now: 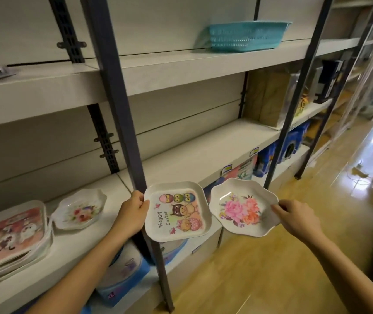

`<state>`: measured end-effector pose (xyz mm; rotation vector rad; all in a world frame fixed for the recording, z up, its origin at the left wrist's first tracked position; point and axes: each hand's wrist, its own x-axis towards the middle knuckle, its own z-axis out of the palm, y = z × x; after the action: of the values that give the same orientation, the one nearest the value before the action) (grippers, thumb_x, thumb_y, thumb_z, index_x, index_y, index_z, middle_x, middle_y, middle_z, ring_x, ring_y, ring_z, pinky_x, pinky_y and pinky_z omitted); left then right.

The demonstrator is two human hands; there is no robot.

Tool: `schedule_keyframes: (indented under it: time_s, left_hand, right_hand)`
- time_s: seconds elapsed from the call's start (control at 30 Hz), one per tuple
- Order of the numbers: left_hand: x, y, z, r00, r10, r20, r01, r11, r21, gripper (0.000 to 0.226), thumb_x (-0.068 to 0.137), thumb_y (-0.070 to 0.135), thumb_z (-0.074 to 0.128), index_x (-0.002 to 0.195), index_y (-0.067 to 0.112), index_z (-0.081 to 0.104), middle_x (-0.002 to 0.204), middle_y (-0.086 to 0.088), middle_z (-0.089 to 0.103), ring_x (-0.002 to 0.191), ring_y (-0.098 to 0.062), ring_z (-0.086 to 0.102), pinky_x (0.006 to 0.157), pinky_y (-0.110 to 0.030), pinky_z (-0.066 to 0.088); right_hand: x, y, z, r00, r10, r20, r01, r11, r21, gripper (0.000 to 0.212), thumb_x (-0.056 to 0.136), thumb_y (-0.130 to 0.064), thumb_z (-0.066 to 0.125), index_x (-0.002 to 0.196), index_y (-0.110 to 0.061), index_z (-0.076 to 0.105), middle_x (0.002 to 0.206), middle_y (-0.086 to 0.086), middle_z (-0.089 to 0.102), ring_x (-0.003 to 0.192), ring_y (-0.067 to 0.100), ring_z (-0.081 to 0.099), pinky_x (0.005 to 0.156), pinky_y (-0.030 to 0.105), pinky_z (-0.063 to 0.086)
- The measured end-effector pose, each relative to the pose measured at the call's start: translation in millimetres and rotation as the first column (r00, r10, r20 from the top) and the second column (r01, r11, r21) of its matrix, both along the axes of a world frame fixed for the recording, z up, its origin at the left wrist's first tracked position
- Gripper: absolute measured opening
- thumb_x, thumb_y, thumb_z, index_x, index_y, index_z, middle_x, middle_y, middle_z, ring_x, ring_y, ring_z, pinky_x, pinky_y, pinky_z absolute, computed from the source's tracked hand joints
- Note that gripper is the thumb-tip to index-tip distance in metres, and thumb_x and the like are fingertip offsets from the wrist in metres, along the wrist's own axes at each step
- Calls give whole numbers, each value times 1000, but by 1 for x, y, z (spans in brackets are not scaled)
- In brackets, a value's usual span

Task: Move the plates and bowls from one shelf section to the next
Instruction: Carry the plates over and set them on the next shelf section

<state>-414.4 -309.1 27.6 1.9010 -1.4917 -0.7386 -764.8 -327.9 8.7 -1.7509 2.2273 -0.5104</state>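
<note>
The left hand's fingers are curled under the left rim of a square Easter plate, with the thumb pressed on top of the rim, so the edge is clamped between them. The right hand's thumb and fingers pinch the right rim of a scalloped floral bowl, thumb on the inner side and fingers beneath.

Both pieces are held face up in the air, side by side with their near rims almost meeting. They sit just in front of the shelf's edge and to the right of the dark upright post that divides the sections. The plate's near left corner overlaps the post.

The plate tilts slightly toward the camera. Its three owls lie at the far edge, and the "Happy Easter" lettering runs along the left side from near to far. It is nearly square, only a little longer front to back. The bowl is about as wide as it is deep, with pink and orange flowers in its well.

On the shelf in the left section lies a stack of square plates, with a second floral bowl just beside it on the right. A teal basket stands on a higher shelf in the right section. Blue packages sit below the shelf, above the wooden floor.
</note>
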Motion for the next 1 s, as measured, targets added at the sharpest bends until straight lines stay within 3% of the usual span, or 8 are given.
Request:
schedule_keyframes:
  time_s: [0.1,0.23,0.37,0.63,0.77,0.87,1.0]
  left_hand:
    - [-23,-28,-5,1000,25,-8,-24,999,21,21,95,23,39,102,6,47,94,-14,63,84,-26,60,60,-30,40]
    - [-48,-67,-10,999,50,16,-50,999,4,20,96,22,38,101,4,45,82,-5,58,70,-16,54,56,-27,39]
    - [-64,-104,-12,999,54,5,-54,998,-29,12,96,22,37,91,13,42,77,0,55,65,-10,52,52,-21,38]
    - [-79,-166,-25,966,258,-34,-258,966,3,13,97,21,36,88,11,38,74,0,52,63,-13,50,49,-23,36]
    - [-69,-196,-43,901,433,-7,-433,901,25,15,96,19,39,84,10,41,74,-2,51,70,-20,52,52,-25,33]
    - [-63,-213,-52,825,564,44,-566,823,51,19,95,18,41,80,8,45,71,-2,49,74,-22,49,52,-26,31]
    - [-49,-235,-63,736,672,83,-676,736,37,26,94,17,44,70,7,46,79,-13,56,74,-23,49,56,-30,31]
  right_hand:
    - [-25,-34,-1,1000,16,18,-16,1000,-4,32,92,-37,47,82,-14,67,70,4,66,64,21,61,62,37,54]
    - [-52,-89,2,997,70,25,-70,998,6,34,93,-34,48,82,-10,69,66,6,64,56,19,53,52,29,39]
    - [-67,-144,9,990,120,78,-120,993,1,31,93,-32,49,86,-11,69,78,12,70,67,25,63,61,40,52]
    - [-67,-254,9,949,275,157,-282,959,22,29,93,-32,49,91,-10,67,81,12,69,67,25,63,65,36,53]
    - [-53,-316,-3,903,395,168,-410,910,63,32,93,-33,48,83,-9,68,77,8,68,67,20,64,62,33,53]
    - [-40,-360,-16,876,470,108,-479,875,72,38,91,-35,49,72,-6,65,67,10,66,63,26,62,63,42,53]
    - [-19,-402,-24,826,561,50,-563,822,83,41,91,-34,48,54,-15,48,56,2,53,54,19,47,50,29,35]
